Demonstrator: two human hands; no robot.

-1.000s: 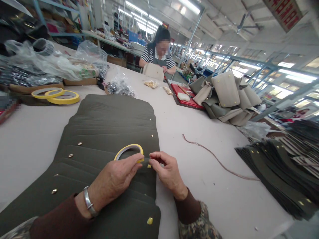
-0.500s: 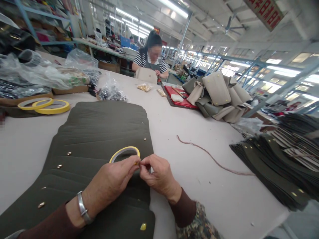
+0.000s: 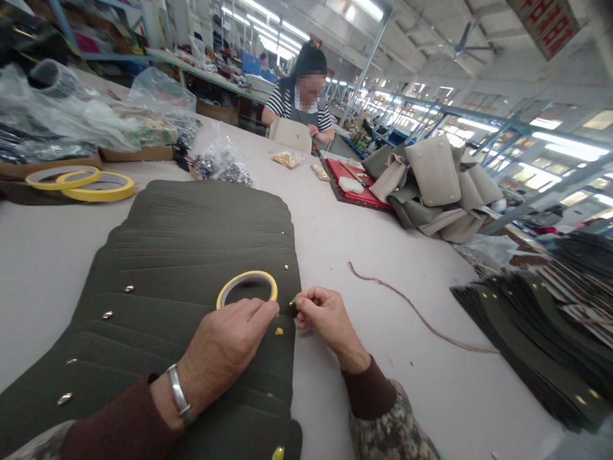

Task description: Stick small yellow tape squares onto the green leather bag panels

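Note:
My left hand point(image 3: 230, 342) is closed on a roll of yellow tape point(image 3: 246, 276), held just above the overlapping dark green panels point(image 3: 191, 249). Gold-coloured metal studs point(image 3: 108, 315) show along the left side of these panels, and smaller ones near their right edge. To the right, at the panels' edge, my right hand point(image 3: 325, 322) pinches a small piece of yellow tape point(image 3: 294, 303) between thumb and forefinger. Between the hands, another yellow tape bit point(image 3: 279, 331) lies on a panel. One more tape piece point(image 3: 278, 453) sits at the bottom edge of the view.
Two yellow tape rolls point(image 3: 98, 186) lie at the left by plastic bags point(image 3: 86, 121). A brown cord point(image 3: 421, 313) crosses the table on the right. Beige pieces point(image 3: 433, 171) and dark stacked panels point(image 3: 522, 338) stand farther right. Across the table sits a co-worker point(image 3: 301, 96).
My hands have come apart: the right has moved right, toward the panels' edge, with a bit of tape. A tape bit now shows on the panel between them. The view has shifted slightly.

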